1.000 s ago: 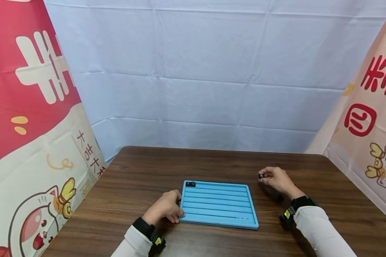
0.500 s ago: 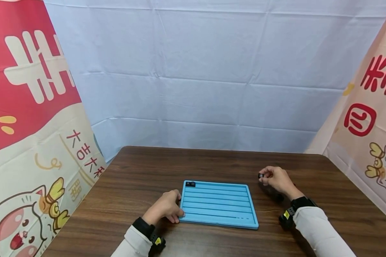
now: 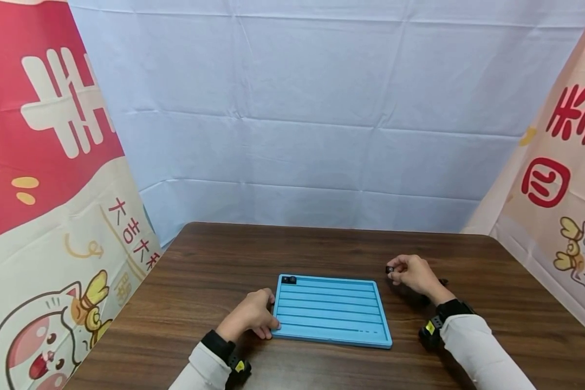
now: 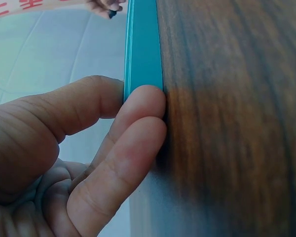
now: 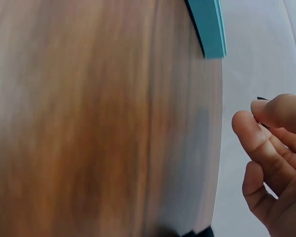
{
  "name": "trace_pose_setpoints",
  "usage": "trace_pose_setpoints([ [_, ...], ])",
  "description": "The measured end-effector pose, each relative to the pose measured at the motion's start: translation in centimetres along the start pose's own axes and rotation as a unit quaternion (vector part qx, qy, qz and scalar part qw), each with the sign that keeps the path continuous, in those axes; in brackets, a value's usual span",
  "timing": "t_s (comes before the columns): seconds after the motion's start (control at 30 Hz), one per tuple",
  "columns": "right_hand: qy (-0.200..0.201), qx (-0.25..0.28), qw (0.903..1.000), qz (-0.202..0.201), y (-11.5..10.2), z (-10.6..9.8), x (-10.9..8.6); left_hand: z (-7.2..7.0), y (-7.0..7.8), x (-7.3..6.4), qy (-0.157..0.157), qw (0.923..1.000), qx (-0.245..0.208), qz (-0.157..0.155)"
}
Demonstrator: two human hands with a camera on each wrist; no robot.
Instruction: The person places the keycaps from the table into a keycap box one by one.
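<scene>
A light-blue grooved board (image 3: 329, 311) lies flat on the wooden table. Its near left corner is in my left hand (image 3: 251, 314); in the left wrist view the thumb (image 4: 106, 96) touches one side of the rim and fingertips (image 4: 147, 101) the other. Two small black blocks (image 3: 288, 280) sit side by side in the board's far left corner. Right of the board, above the table, my right hand (image 3: 413, 273) pinches another small black block (image 3: 389, 269) between thumb and fingertips. Only dark slivers of that block (image 5: 262, 98) show in the right wrist view.
Behind and under the right hand, a dark item (image 3: 443, 281) shows partly; its kind cannot be told. The brown table (image 3: 244, 254) ends before a pale blue cloth backdrop (image 3: 312, 135). Printed cloths (image 3: 53, 216) hang at both sides.
The right hand has moved slightly left, toward the board, with the black block, which has turned a little in the fingers. The left hand and board stay put. The left cloth sways.
</scene>
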State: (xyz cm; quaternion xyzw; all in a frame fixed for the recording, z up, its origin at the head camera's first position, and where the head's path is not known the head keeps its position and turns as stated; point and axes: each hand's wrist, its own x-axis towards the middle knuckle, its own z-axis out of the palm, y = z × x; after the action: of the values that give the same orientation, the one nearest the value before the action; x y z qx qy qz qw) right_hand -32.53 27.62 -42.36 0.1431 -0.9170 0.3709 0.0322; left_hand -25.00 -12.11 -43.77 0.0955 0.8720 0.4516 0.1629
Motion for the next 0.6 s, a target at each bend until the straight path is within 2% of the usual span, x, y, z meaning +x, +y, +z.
trace_pose_setpoints([
  [0.17, -0.017, 0.001, 0.9998, -0.003, -0.8, 0.6, 0.1, 0.0, 0.2, -0.2, 0.000, 1.0000, 0.001, 0.000],
  [0.6, -0.057, 0.022, 0.9970, -0.048, -2.4, 2.1, 0.5, 0.0, 0.1, -0.1, 0.002, 1.0000, 0.002, 0.000],
])
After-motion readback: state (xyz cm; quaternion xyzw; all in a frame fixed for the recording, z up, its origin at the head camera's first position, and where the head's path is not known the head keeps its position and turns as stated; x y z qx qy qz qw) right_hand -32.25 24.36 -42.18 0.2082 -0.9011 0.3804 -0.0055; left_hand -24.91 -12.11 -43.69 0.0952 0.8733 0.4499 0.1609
